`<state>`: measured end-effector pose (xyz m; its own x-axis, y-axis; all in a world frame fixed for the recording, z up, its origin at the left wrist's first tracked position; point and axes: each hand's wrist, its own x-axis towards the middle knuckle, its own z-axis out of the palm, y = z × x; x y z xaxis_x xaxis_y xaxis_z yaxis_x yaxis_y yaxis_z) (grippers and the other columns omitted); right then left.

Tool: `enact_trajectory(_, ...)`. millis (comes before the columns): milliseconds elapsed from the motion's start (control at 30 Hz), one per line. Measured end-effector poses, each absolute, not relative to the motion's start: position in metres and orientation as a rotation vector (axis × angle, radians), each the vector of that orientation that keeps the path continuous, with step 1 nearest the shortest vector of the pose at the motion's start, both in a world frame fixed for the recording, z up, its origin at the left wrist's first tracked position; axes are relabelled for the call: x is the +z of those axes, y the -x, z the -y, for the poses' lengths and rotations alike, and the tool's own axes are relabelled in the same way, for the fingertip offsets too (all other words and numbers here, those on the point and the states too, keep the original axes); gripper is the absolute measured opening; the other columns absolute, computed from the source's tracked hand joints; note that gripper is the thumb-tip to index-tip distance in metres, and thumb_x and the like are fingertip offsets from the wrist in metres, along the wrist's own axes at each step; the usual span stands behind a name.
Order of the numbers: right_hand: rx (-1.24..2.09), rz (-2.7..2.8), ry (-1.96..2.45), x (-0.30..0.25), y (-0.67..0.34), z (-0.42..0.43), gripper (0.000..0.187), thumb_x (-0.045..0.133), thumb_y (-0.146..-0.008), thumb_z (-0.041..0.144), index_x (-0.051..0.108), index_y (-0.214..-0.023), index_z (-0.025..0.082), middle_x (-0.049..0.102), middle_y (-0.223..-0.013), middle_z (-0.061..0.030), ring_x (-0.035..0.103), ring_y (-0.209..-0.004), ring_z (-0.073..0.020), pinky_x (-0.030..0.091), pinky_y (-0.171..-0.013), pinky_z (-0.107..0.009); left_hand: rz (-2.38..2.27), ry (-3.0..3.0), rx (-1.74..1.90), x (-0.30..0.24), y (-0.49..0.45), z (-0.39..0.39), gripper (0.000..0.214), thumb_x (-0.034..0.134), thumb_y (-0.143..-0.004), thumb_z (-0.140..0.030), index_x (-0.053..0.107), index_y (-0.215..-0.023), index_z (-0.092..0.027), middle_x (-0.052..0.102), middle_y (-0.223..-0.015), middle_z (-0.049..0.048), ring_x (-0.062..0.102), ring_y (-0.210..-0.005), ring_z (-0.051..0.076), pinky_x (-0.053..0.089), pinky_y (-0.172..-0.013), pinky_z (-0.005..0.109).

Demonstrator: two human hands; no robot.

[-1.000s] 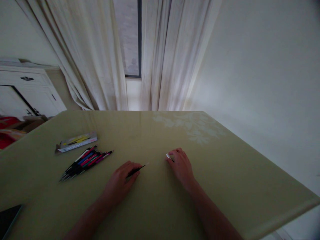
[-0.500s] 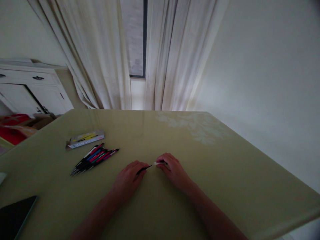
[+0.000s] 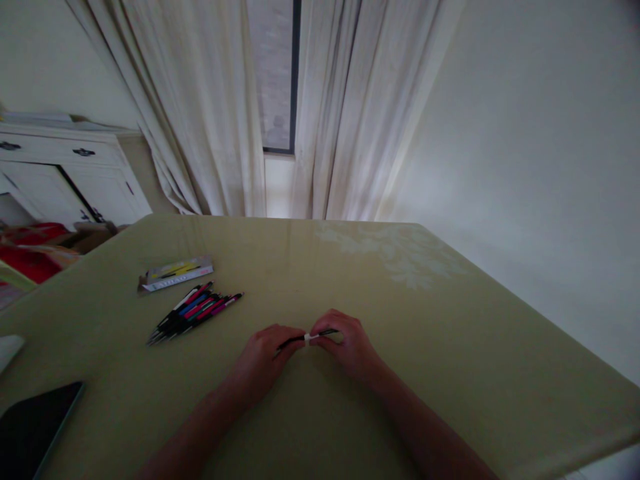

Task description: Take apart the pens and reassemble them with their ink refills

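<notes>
Near the middle of the table, my left hand [image 3: 265, 358] is closed in a pinch on a slim black pen part [image 3: 291, 342]. My right hand [image 3: 349, 341] pinches a white and black pen part [image 3: 327, 331], its fingers curled round it. Between my fingertips the two parts meet end to end at a small white piece [image 3: 307, 337]; whether they are joined I cannot tell. Left of my hands lies a pile of several pens [image 3: 195, 313] with black, blue, pink and purple barrels.
Behind the pens lies an opened pen box [image 3: 177, 273]. A dark flat device [image 3: 40, 423] rests at the table's near left, with a white object [image 3: 9, 349] beyond it. Past the table [image 3: 450, 373] stand a white cabinet [image 3: 107, 180] and curtains [image 3: 210, 113].
My hands have come together, closing the gap between the two pen parts so their ends now meet. The camera view has shifted slightly.
</notes>
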<state>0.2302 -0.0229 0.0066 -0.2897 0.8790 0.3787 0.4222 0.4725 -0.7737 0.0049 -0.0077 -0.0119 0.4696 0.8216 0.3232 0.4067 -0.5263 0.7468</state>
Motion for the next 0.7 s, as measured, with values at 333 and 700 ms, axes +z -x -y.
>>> enact_trajectory(333, 0.928, 1.9, 1.251, 0.0115, -0.2253, 0.0289, 0.033, 0.061, -0.101, 0.047, 0.076, -0.091, 0.019, 0.074, -0.074, -0.0007, 0.063, -0.065, -0.0141, 0.045, -0.064, -0.024, -0.947, -2.259, 1.005, -0.0115, -0.0044, 0.0098, 0.016, 0.066, -0.098, -0.032, 0.078, -0.107, -0.025, 0.078, -0.095, 0.0046, 0.069, -0.089, 0.022, 0.052, -0.084, 0.033)
enact_trajectory(700, 0.856, 1.929, 1.291, 0.0107, -0.2284, 0.0258, 0.031, 0.066, -0.097, 0.048, 0.074, -0.089, 0.019, 0.071, -0.074, 0.0002, 0.059, -0.065, -0.0138, 0.04, -0.061, -0.023, -1.005, -2.226, 0.971, -0.0065, -0.006, 0.0122, 0.017, 0.066, -0.097, -0.034, 0.079, -0.104, -0.025, 0.079, -0.094, 0.0055, 0.071, -0.088, 0.022, 0.054, -0.082, 0.034)
